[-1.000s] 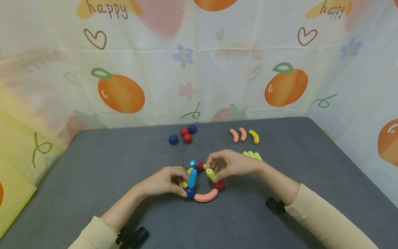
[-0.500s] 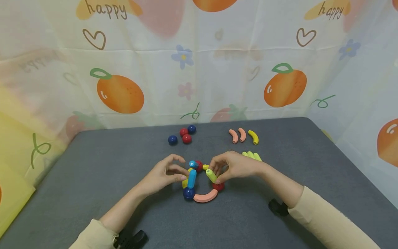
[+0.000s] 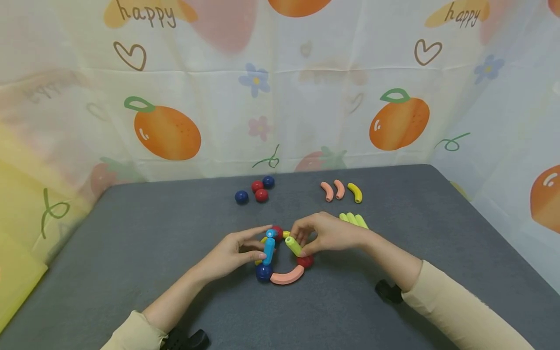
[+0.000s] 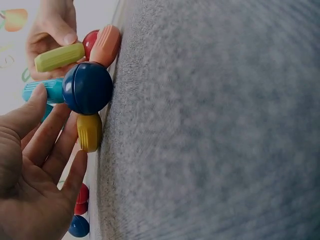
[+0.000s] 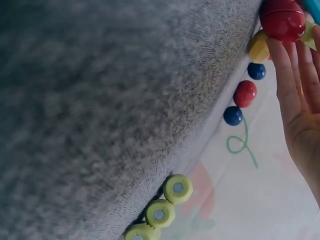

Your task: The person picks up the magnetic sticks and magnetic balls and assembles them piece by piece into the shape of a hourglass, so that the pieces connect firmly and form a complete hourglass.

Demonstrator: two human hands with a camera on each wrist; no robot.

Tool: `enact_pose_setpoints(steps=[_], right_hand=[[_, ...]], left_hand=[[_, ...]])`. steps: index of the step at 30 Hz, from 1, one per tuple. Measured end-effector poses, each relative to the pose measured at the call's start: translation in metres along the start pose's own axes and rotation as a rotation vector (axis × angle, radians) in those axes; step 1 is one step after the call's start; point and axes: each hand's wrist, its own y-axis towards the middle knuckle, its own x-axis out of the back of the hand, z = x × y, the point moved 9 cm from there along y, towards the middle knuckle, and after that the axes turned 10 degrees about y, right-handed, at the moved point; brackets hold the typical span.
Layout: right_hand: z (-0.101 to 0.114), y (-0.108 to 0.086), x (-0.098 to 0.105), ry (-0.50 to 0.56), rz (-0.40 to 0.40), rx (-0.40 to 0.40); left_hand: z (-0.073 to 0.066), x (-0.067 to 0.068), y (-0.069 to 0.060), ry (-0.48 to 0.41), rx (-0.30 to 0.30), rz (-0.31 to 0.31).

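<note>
**Left hand [image 3: 231, 253] is moving in on the near light-blue stick [image 3: 269, 251]**

Its thumb is pressing that stick and its fingers are reaching behind, so this grip is holding it instead of floating just beside. Right hand [image 3: 330, 232] is staying put, its grip pinching the leaning lime stick [image 3: 292, 246] on the near red ball [image 3: 306, 262]. Both hands seem to be steadying sticks now, which is probably helping the toy ring [image 3: 280, 278] keep its shape.

That ring is sitting on the table [image 3: 402, 214], between the hands. Three balls are showing in it: one blue ball [image 4: 88, 88], the near red ball and the far red ball [image 3: 277, 233]. Three bent sticks are joining them: one pink, two yellow, partly hidden. Three straight sticks are poking up: two light-blue, one lime.

Farther back, two loose blue balls [image 3: 241, 197], two loose red balls [image 3: 261, 195], two loose pink bent sticks [image 3: 339, 189], one loose yellow bent stick [image 3: 355, 193] and three loose lime sticks [image 3: 352, 219] are lying.
</note>
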Motion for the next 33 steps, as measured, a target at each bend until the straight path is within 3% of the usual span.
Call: enact_pose_setpoints(steps=[8,24,33], right_hand=[[0.002,0.007,0.0,-0.017,0.007,0.013],[0.001,0.011,0.0,0.003,0.025,0.016],[0.0,0.013,0.001,0.04,0.024,0.014]], left_hand=[[-0.003,-0.002,-0.003,0.058,-0.033,0.012],[-0.006,-0.004,-0.003,0.003,-0.053,0.041],[-0.001,-0.001,-0.002,0.031,0.023,0.016]])
